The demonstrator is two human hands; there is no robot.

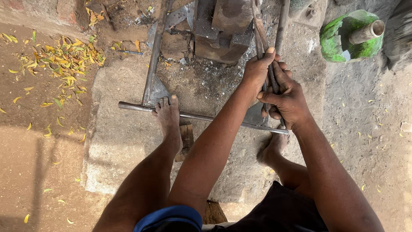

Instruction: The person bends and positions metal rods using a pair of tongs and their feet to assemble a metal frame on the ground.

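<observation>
Both hands clasp the tongs (260, 32): left hand (257, 71) wrapped shut around the handles, right hand (288, 99) closed just below it. Dark, rusty and long, the tongs reach up toward the anvil (223, 30), above a rod (201, 117) lying across the stone slab (116, 137).

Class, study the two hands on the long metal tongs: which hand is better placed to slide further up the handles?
Left. The left hand grips higher up the tongs, thumb already extended along them; the right hand sits lower, beneath it.
</observation>
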